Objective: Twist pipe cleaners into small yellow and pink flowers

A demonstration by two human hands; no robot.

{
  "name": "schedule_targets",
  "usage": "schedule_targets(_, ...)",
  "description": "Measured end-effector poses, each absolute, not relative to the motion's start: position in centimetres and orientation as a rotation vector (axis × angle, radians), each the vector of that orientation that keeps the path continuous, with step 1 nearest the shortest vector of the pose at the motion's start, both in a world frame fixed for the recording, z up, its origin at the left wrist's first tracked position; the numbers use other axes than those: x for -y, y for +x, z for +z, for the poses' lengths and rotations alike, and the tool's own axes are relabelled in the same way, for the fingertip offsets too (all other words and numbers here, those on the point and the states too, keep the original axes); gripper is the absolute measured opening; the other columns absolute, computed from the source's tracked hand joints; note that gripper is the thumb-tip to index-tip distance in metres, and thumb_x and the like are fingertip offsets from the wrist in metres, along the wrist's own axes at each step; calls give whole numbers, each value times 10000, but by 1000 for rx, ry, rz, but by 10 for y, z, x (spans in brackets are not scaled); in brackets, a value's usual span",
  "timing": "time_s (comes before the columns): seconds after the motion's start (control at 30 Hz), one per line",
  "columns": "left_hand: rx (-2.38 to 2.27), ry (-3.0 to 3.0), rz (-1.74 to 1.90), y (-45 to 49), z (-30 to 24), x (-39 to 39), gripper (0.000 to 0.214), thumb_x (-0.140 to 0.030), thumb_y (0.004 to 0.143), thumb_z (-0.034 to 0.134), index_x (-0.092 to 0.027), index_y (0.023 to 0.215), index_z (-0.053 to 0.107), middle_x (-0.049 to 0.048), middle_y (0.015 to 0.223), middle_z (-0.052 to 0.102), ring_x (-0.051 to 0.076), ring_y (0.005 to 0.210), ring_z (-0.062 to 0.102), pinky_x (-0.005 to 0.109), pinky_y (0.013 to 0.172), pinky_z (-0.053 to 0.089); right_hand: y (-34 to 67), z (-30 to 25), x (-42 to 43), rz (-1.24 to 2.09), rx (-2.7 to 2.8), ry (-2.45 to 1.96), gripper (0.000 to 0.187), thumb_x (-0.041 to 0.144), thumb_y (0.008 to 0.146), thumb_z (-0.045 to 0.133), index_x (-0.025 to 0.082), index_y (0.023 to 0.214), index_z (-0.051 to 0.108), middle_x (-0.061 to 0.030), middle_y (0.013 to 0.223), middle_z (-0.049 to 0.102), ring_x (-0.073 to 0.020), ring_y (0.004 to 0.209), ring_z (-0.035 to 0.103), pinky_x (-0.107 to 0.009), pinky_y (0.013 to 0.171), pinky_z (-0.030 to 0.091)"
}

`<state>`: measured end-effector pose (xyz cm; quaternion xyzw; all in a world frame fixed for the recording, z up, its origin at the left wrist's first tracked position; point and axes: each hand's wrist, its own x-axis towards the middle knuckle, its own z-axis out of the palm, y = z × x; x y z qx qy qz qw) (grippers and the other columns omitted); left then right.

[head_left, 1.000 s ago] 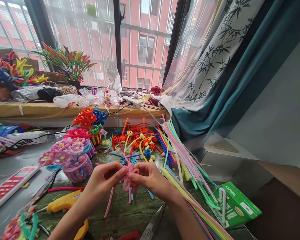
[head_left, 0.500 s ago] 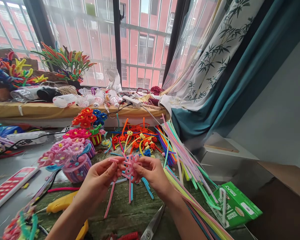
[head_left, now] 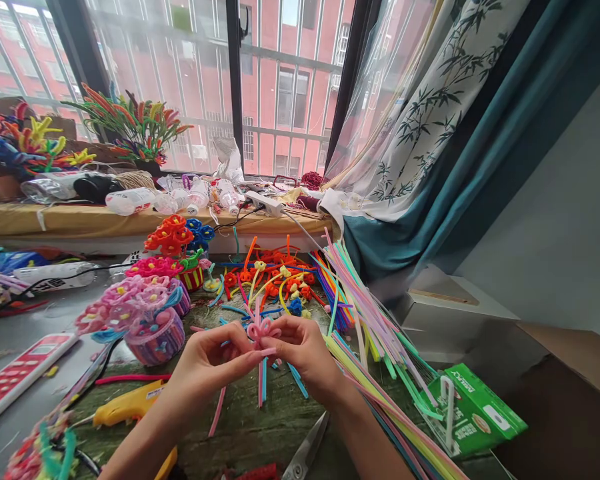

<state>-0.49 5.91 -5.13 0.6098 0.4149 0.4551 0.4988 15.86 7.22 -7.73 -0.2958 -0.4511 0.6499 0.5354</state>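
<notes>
A looped pink pipe-cleaner flower point(head_left: 261, 329) is held up over the middle of the worktable. My right hand point(head_left: 305, 353) pinches it from the right between thumb and fingers. My left hand point(head_left: 220, 357) is closed at its left side, thumb and forefinger tips on a short pink end that points toward me under the loops. The two hands nearly meet, and fingers hide part of the flower. Below them, cut pink and blue pipe-cleaner pieces point(head_left: 261, 390) lie on the green table surface point(head_left: 250, 443).
A yellow glue gun point(head_left: 123, 405) lies left, scissors point(head_left: 307, 448) near the front. Finished flower pots point(head_left: 155, 337) stand left. Orange pipe-cleaner flowers point(head_left: 275, 263) spread behind; long pastel pipe cleaners point(head_left: 375, 307) and a green box point(head_left: 480, 410) lie right.
My left thumb and forefinger have come in closer to my right hand. The pink end has swung from the left to the front under the flower, and the loops have turned.
</notes>
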Motion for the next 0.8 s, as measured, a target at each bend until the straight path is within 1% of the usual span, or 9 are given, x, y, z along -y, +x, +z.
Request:
schedule_targets(0.07, -1066, 1554, 1093, -6, -52, -59, 309, -345, 706, 758, -160, 561, 558, -28, 587, 495, 130, 614, 458, 215, 559, 362, 159, -78, -72, 1571, 1030, -701, 262, 300, 567, 854, 131, 663, 678, -25, 680, 696, -126, 591, 607, -219, 543, 470)
schedule_targets(0.17, -1120, 1623, 1102, -9, -56, -61, 321, -364, 733, 725, -168, 576, 526, -33, 597, 466, 127, 606, 432, 219, 548, 340, 160, -80, -74, 1619, 975, -705, 268, 302, 561, 856, 128, 631, 663, -23, 641, 689, -114, 548, 586, -220, 541, 448)
schedule_targets(0.27, -1151, 1662, 1115, -11, -59, -63, 320, -370, 755, 692, -174, 585, 505, -38, 603, 439, 124, 599, 399, 222, 538, 319, 160, -81, -74, 1662, 939, -720, 291, 321, 558, 860, 121, 638, 665, -20, 633, 683, -102, 534, 573, -214, 549, 434)
schedule_targets(0.4, -1190, 1711, 1100, -11, -55, -63, 322, -371, 741, 678, -181, 568, 483, -44, 580, 409, 123, 577, 367, 228, 523, 301, 158, -78, -73, 1691, 884, -742, 332, 374, 574, 852, 110, 598, 653, 4, 563, 636, -81, 489, 528, -211, 533, 421)
schedule_targets(0.5, -1189, 1739, 1085, -10, -53, -63, 311, -362, 741, 666, -184, 566, 481, -40, 583, 420, 129, 584, 382, 233, 531, 310, 158, -78, -73, 1693, 895, -723, 330, 382, 584, 850, 110, 614, 665, -21, 605, 673, -98, 519, 568, -215, 539, 422)
schedule_targets(0.63, -1171, 1767, 1078, -9, -54, -64, 310, -365, 762, 655, -183, 569, 495, -34, 590, 443, 133, 591, 407, 232, 536, 322, 158, -79, -73, 1673, 930, -723, 310, 324, 523, 888, 123, 638, 682, -47, 684, 720, -145, 593, 634, -249, 593, 463)
schedule_targets(0.8, -1165, 1802, 1100, -10, -54, -64, 289, -353, 759, 669, -176, 572, 537, -28, 596, 474, 130, 591, 428, 223, 533, 337, 156, -78, -71, 1614, 935, -728, 334, 324, 508, 894, 132, 618, 644, -33, 643, 708, -160, 575, 648, -279, 613, 504)
